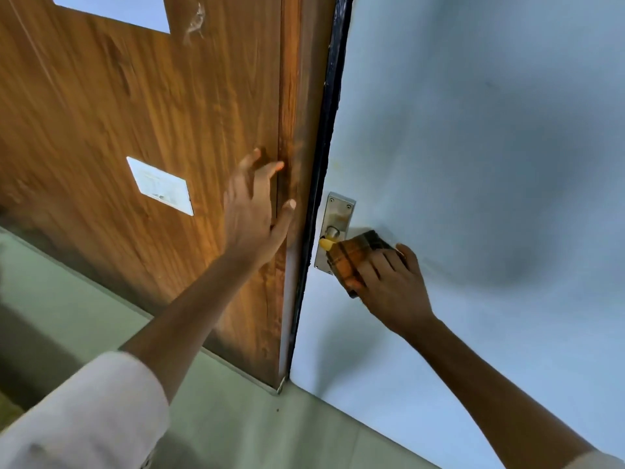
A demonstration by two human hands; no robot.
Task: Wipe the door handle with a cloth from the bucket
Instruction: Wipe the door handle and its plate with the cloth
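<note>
My right hand clamps the soft checked cloth around the door handle; it bunches easily, so I grip mid-lever. Left hand, fingers spread, braces the wooden door.

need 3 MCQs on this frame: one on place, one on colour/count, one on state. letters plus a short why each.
1. Where does the left hand rest?
A. flat on the wooden door
B. on the floor
C. around the cloth

2. What colour is the cloth?
A. plain white
B. orange-brown plaid
C. solid blue

3. What state is the right hand in?
A. open and empty
B. pressed flat on the wall
C. closed on the cloth over the door handle

Answers:
1. A, its fingers are spread against the wood grain near the door's edge.
2. B, dark checks show on the orange-brown fabric.
3. C, its fingers wrap the cloth, which covers the lever below the metal plate.
</note>
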